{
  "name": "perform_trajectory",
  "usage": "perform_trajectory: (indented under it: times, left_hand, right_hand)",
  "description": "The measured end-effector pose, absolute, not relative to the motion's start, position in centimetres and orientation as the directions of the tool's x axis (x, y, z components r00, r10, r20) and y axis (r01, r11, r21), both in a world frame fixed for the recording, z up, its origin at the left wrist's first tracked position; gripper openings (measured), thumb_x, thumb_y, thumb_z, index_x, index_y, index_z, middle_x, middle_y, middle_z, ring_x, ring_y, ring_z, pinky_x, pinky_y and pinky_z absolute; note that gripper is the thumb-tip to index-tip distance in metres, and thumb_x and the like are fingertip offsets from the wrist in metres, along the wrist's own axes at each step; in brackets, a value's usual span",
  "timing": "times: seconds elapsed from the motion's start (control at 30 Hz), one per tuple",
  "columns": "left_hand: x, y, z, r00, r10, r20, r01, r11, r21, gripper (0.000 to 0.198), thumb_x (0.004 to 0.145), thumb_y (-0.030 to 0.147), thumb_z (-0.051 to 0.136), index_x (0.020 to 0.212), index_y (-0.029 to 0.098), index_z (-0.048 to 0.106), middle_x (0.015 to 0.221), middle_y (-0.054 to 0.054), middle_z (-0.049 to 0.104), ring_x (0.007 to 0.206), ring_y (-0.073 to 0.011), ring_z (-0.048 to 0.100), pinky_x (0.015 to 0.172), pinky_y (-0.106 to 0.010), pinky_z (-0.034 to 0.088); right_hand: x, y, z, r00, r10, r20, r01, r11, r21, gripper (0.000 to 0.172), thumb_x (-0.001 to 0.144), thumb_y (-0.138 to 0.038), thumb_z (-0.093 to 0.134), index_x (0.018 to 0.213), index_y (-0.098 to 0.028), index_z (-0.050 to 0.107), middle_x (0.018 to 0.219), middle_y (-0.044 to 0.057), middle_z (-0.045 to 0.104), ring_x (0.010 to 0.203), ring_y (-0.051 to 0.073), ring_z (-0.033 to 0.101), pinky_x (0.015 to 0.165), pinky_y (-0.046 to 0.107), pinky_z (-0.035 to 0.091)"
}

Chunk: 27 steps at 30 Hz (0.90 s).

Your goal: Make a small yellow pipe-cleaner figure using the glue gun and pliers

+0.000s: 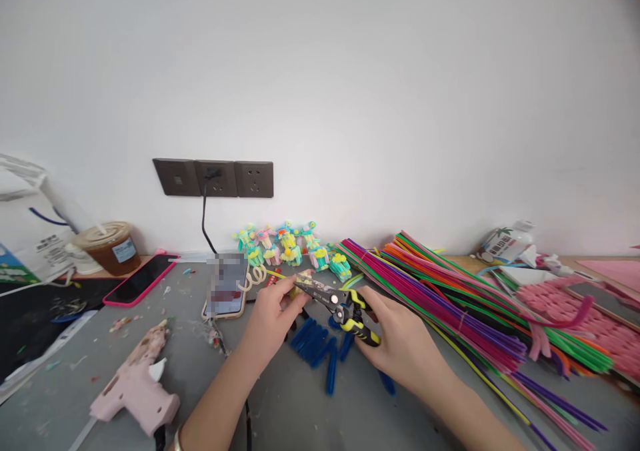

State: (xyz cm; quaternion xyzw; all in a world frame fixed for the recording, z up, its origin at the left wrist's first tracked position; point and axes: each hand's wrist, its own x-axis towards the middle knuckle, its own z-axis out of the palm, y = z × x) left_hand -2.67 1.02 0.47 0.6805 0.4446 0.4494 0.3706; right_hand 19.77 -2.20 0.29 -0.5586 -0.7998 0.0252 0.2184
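Item, centre of frame, low: one pair of wire cutters with black-and-yellow handles and dark metal nose (336, 304), lying level, nose pointing left. My right hand (400, 344) is wrapped round its handles; my left hand (270, 321) pinches a short fuzzy yellow stem piece (296, 292) at the nose. Just below, on the grey tabletop (300, 411): cut blue fuzzy stem lengths (315, 344). Right of frame: a sheaf of long multicoloured fuzzy stems (450, 297). Lower left: a pink plastic glue gun (137, 384).

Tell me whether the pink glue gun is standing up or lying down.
Lying down: the glue gun rests flat on its side on the grey table.
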Motion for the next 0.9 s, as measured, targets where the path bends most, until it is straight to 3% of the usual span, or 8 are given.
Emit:
perform_trajectory:
  times: [0.1,0.27,0.57,0.73,0.9]
  left_hand:
    - [-2.7,1.0,0.4,0.205,0.940,0.274,0.245,-0.320,0.915,0.038,0.087,0.035,0.055,0.116,0.015,0.071,0.083,-0.005,0.070,0.069,-0.0178,0.058,0.065,-0.027,0.049]
    - [-2.8,1.0,0.1,0.209,0.938,0.277,0.229,-0.322,0.919,0.037,0.088,0.037,0.056,0.115,0.016,0.070,0.084,-0.004,0.069,0.071,-0.0179,0.057,0.067,-0.027,0.049]
    - [-2.6,1.0,0.2,0.185,0.928,0.323,0.290,-0.366,0.884,0.025,0.088,0.033,0.054,0.089,0.015,0.072,0.077,-0.003,0.065,0.071,-0.0174,0.057,0.067,-0.025,0.047]
    - [-2.5,1.1,0.2,0.184,0.939,0.291,0.283,-0.334,0.899,0.026,0.085,0.034,0.057,0.097,0.015,0.072,0.080,-0.005,0.068,0.072,-0.0189,0.061,0.068,-0.028,0.050]
    - [-2.0,0.9,0.3,0.185,0.961,0.205,0.161,-0.236,0.958,0.037,0.082,0.035,0.063,0.112,0.013,0.067,0.100,-0.010,0.073,0.090,-0.0239,0.069,0.075,-0.030,0.056]
  right_hand:
    - [19.7,-2.5,0.6,-0.279,0.921,0.272,0.885,0.357,-0.300,0.023,0.070,-0.020,0.054,0.091,-0.025,0.046,0.081,0.002,0.066,0.069,0.023,0.064,0.055,0.026,0.040]
    - [19.5,-2.8,1.1,-0.278,0.925,0.258,0.884,0.351,-0.309,0.025,0.071,-0.020,0.054,0.094,-0.025,0.046,0.078,0.001,0.066,0.064,0.022,0.063,0.052,0.025,0.036]
    - [19.0,-2.9,1.0,-0.256,0.926,0.278,0.869,0.346,-0.354,0.022,0.070,-0.019,0.053,0.090,-0.025,0.046,0.064,-0.002,0.061,0.057,0.020,0.062,0.049,0.023,0.031]
    - [18.7,-3.0,0.7,-0.242,0.923,0.300,0.842,0.354,-0.408,0.023,0.072,-0.018,0.052,0.093,-0.024,0.046,0.070,-0.001,0.065,0.060,0.020,0.065,0.051,0.023,0.035]
    - [19.8,-2.1,0.6,-0.180,0.923,0.339,0.867,0.312,-0.389,0.027,0.073,-0.024,0.055,0.100,-0.024,0.049,0.082,0.003,0.069,0.074,0.024,0.070,0.054,0.024,0.040]
